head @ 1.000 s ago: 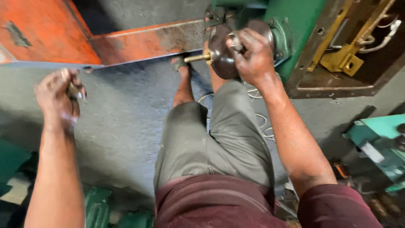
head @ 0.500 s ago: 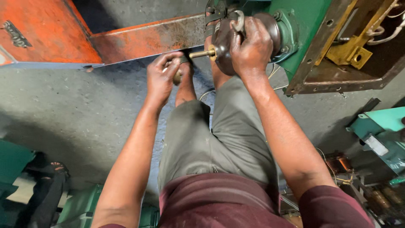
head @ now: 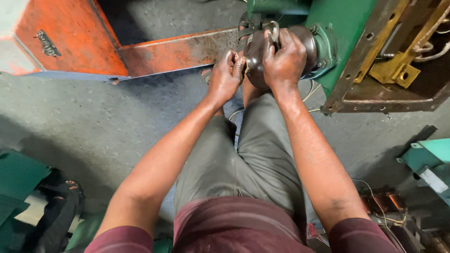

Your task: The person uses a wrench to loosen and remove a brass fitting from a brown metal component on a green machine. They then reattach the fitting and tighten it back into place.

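Note:
My right hand (head: 283, 58) grips a dark round metal part (head: 255, 56) mounted on the side of a green machine body (head: 344, 28). My left hand (head: 226, 75) is closed around the brass-coloured shaft end that sticks out of that part on its left side; the shaft itself is hidden by the fingers. Both arms reach forward over my knees, which are in grey trousers. A round green flange (head: 323, 47) sits just right of the dark part.
An orange metal frame (head: 70, 42) with a flat rusty arm (head: 183, 49) runs along the top left. An open cavity with yellow brackets (head: 398, 65) lies at top right. Green parts (head: 433, 157), wires and coils sit on the grey concrete floor (head: 93, 122) at right.
My left hand came in from the far left and closed on the shaft end of the round part. My right hand stayed on the part.

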